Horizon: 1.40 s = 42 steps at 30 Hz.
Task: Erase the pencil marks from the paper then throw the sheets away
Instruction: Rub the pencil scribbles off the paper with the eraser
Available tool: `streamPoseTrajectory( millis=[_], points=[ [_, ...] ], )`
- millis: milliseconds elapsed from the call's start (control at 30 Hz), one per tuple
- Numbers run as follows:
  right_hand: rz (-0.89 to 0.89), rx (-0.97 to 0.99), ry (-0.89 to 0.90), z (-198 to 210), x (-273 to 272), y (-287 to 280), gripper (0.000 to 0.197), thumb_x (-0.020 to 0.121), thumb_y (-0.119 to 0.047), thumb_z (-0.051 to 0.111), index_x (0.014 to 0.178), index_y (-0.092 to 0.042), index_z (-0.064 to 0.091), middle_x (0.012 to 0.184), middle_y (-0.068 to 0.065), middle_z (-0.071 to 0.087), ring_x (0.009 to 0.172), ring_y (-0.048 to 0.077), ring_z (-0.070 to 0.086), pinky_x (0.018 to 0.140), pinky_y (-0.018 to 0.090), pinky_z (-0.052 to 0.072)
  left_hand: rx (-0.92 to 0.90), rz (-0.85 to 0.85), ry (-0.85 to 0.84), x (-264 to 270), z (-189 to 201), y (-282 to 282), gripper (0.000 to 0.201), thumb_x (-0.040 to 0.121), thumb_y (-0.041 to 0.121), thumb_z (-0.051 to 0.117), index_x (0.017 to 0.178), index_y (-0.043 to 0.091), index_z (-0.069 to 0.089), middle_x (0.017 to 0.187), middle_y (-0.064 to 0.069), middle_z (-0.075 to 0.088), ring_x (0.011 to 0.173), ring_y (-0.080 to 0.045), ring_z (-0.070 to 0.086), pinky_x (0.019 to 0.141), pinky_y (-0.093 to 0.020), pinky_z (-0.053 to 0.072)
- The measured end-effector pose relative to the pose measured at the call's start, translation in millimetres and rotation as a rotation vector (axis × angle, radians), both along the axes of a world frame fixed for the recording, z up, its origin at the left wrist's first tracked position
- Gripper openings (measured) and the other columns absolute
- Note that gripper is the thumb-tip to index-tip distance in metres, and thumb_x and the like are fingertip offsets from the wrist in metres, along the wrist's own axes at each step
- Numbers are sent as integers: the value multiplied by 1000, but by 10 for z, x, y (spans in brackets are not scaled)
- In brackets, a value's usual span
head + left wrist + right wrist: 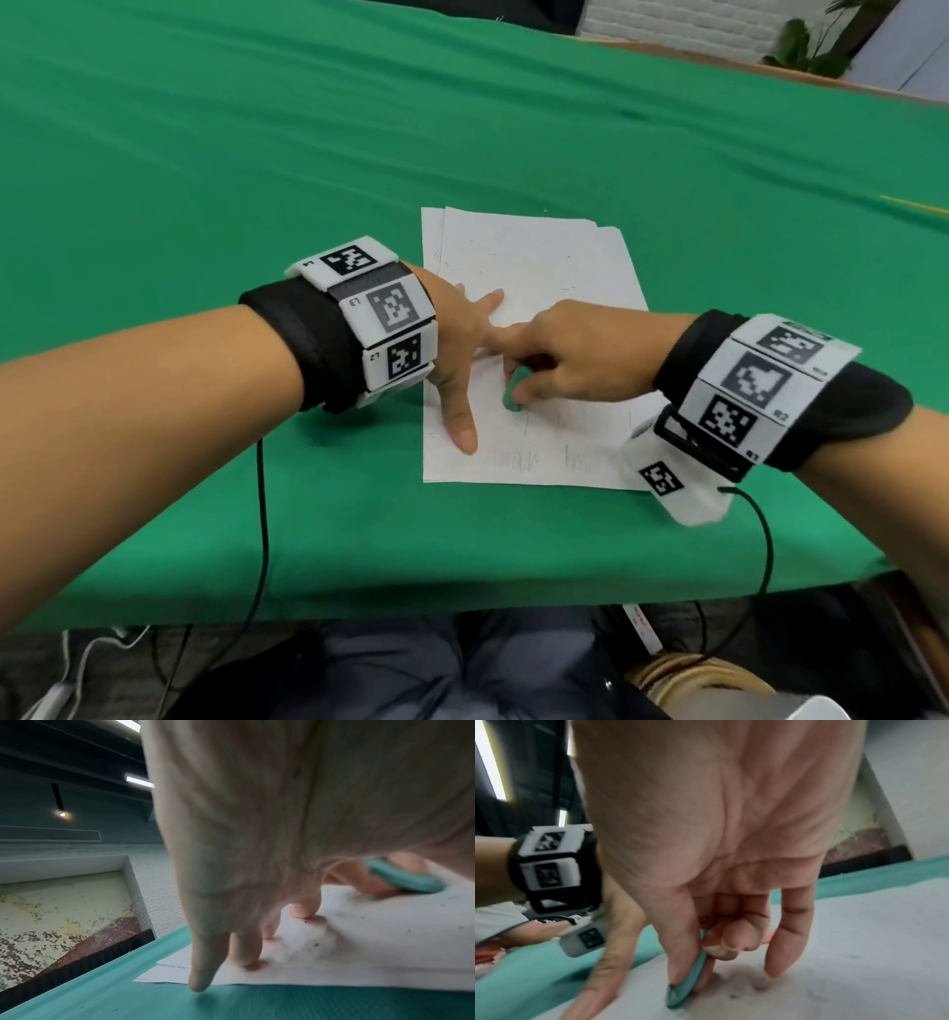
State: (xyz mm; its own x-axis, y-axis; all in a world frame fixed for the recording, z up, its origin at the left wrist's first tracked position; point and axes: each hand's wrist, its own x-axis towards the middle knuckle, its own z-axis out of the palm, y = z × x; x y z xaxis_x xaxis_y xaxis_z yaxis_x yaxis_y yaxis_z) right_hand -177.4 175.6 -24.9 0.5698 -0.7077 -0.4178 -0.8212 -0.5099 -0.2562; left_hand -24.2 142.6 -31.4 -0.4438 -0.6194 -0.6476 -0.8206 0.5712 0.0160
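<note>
A small stack of white paper sheets (534, 267) lies on the green table, with grey pencil scribbles (516, 459) along the near edge. My left hand (457, 354) lies spread on the left part of the top sheet (372, 949), fingers straight and pressing it down, the little finger reaching onto the cloth. My right hand (570, 349) pinches a thin teal eraser (514, 389) between thumb and fingers. The eraser (687, 981) stands on its edge against the paper, and it shows again as the eraser (403, 878) behind my left palm.
The green cloth-covered table (257, 154) spreads wide on every side of the sheets. A yellow pencil (916, 206) lies at the far right edge. Cables hang from both wristbands over the near table edge. My knees and a wicker basket (703, 678) are below.
</note>
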Motion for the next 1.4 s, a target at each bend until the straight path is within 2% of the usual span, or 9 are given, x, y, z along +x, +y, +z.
streamPoseTrajectory(
  millis=[133, 300, 400, 533, 667, 800, 900, 1067, 1400],
  points=[
    [52, 88, -22, 18, 21, 75, 9, 92, -31, 64, 85, -26, 62, 69, -12, 54, 61, 4, 48, 60, 16, 37, 1, 0, -21, -4, -2, 6, 127, 57, 69, 78, 148, 56, -10, 158, 5, -33, 149, -31, -16, 120, -58, 7],
    [9, 25, 12, 56, -24, 7, 10, 92, -33, 64, 85, -27, 60, 68, -12, 56, 62, 5, 48, 59, 19, 32, -14, -13, -26, -4, 1, -5, 126, 58, 70, 78, 146, 59, -11, 158, 4, -33, 151, -32, -9, 120, -57, 12],
    [52, 116, -8, 53, 11, 68, 14, 93, -31, 63, 81, -36, 57, 66, -26, 57, 61, 0, 49, 59, 15, 35, -3, 0, -34, -7, -1, 1, 131, 57, 70, 78, 147, 55, -15, 157, 5, -34, 150, -31, -14, 120, -58, 7],
    [5, 31, 61, 76, -25, -6, 12, 93, -33, 62, 93, -21, 65, 73, -12, 57, 65, 5, 49, 62, 20, 34, -10, -8, -21, -3, 13, 5, 127, 59, 69, 77, 145, 57, -15, 158, 4, -32, 150, -32, -12, 119, -58, 9],
    [58, 106, 19, 44, -4, 53, 9, 93, -32, 63, 88, -24, 64, 67, -16, 52, 61, -3, 48, 60, 14, 37, -10, -2, -31, 0, -13, -4, 134, 54, 72, 78, 148, 54, -17, 157, 6, -33, 150, -31, -13, 119, -58, 8],
    [13, 16, 44, 64, -53, 0, 15, 92, -35, 62, 91, -20, 66, 70, -11, 55, 63, 4, 49, 61, 18, 33, -17, -12, -32, 1, -12, -9, 131, 56, 72, 76, 147, 55, -17, 158, 4, -33, 150, -33, -9, 119, -58, 11],
    [75, 75, 42, 47, -40, 51, 11, 92, -36, 63, 85, -28, 62, 65, -13, 52, 61, 0, 48, 59, 15, 35, -17, -6, -44, 1, -5, 4, 134, 56, 73, 76, 147, 52, -20, 157, 6, -34, 151, -32, -10, 119, -57, 11],
    [4, 22, 50, 75, -106, -24, 17, 91, -35, 63, 91, -19, 67, 73, -9, 59, 65, 8, 49, 62, 22, 35, -42, -28, -67, -5, 7, 9, 134, 57, 74, 75, 148, 50, -21, 158, 4, -32, 151, -33, -5, 119, -57, 14],
    [54, 95, 64, 58, -137, 21, 14, 92, -38, 62, 85, -26, 64, 64, -10, 52, 58, 4, 44, 57, 17, 35, -38, -25, -81, -7, 6, 7, 137, 56, 74, 75, 147, 48, -24, 158, 5, -33, 151, -32, -6, 119, -58, 13]
  ],
)
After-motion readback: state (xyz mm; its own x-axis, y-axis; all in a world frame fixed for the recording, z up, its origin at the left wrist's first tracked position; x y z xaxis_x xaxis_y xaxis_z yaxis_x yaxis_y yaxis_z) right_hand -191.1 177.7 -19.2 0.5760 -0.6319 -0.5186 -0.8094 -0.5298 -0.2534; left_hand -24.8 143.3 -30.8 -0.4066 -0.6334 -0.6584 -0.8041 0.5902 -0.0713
